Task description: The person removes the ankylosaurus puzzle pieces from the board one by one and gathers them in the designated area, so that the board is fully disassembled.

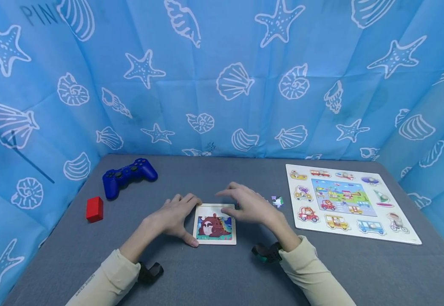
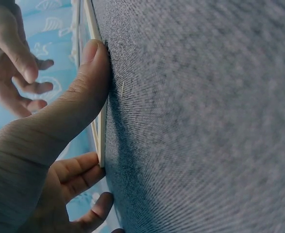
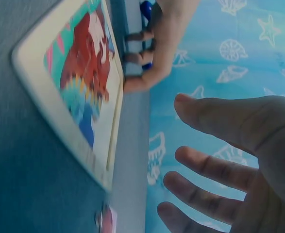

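Observation:
A small square jigsaw puzzle (image 1: 215, 228) in a pale wooden frame lies on the grey table, showing a red dragon-like figure. Its upper strip is bare wood. My left hand (image 1: 173, 216) holds the puzzle by its left side, thumb at the near corner and fingertips at the far corner; the left wrist view shows the thumb (image 2: 86, 82) against the frame's edge. Above the puzzle's right side hovers my right hand (image 1: 249, 207), fingers spread and holding nothing, as the right wrist view confirms. Loose puzzle pieces (image 1: 277, 201) lie just beyond it, partly hidden by the hand.
To the right lies a large white peg puzzle board (image 1: 344, 203) with vehicle pictures. At left are a blue game controller (image 1: 129, 175) and a red block (image 1: 94, 209). A blue shell-patterned curtain (image 1: 222, 106) closes off the table's back and sides.

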Available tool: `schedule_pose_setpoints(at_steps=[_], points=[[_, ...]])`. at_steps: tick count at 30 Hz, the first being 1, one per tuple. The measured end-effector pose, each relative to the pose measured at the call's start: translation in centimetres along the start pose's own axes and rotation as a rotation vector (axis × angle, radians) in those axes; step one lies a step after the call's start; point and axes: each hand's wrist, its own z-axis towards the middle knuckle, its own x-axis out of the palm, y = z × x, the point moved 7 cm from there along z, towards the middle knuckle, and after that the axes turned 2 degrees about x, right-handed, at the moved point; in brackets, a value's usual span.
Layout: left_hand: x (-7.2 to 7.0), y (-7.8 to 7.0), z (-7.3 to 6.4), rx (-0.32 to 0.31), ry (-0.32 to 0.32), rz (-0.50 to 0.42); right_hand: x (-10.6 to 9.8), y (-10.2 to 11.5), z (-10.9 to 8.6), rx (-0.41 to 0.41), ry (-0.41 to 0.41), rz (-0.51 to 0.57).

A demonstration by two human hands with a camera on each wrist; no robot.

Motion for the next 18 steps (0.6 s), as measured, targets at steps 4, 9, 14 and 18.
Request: schedule_pose_setpoints(at_steps=[4,9,14,18], points=[[-0.1,-0.1,-0.1,0.018,0.001,-0.011,1.0,0.9,0.7,-0.013,0.032,0.005],[-0.1,-0.1,0.0,0.022,0.008,-0.003,2.2,1.9,1.4,-0.031,0.060,0.028],[0.0,0.0,0.0,0.011,0.020,0.016,3.3,2.5,2.1,-0.040,0.090,0.026],[0.0,0.1,0.0,0.008,0.023,0.009,4.4,2.8,2.5,-0.052,0.124,0.001]])
